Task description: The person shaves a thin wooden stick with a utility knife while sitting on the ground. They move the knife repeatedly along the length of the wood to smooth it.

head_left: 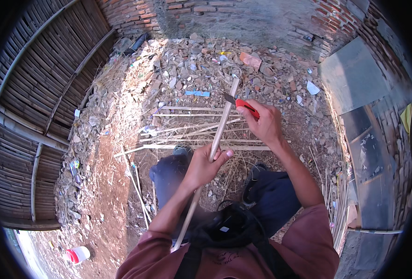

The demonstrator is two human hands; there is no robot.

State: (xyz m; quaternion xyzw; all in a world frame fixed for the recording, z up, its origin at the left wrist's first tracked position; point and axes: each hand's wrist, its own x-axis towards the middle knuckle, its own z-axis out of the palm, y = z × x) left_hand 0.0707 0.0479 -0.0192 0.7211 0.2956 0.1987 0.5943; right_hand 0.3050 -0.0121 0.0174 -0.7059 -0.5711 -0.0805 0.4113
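- Ground (99, 200), one expanse: brown earth strewn with broken stone, brick bits, dry straw and litter, with a sunlit band along the left
- Brick wall (257, 23), one: at the far side, partly coated in grey, bare courses showing in places
- Slatted wall (38, 69), one: dark, narrow slats with paler poles across them, standing to the left
- Grey sheet (354, 74), one: flat, at the right, with darker panels (368, 149) just below it
- Person, seen from above: maroon shirt (303, 237), dark trousers (278, 193), knees apart on either side of the work
- Long pale strip (222, 123), one: held aslant before the body, upper end over the rubble, lower end close to the shirt
- Loose strips (206, 147), several: pale and thin, lying roughly crosswise on the ground beyond the knees, some overlapping
- White tub (81, 253), one: red lid, on the ground at lower left, well apart from the hands
- Left hand (205, 165), one: wrapped around the long pale strip near its middle, thumb pointing right
- Right hand (267, 122), one: closed on a cutter, above and to the right of the left hand
- Cutter (248, 109), one: red handle, dark blade at the upper part of the long pale strip; whether the edge bites in or merely lies across it cannot be told
- Blue scrap (197, 93), one: flat, among the stones left of the blade
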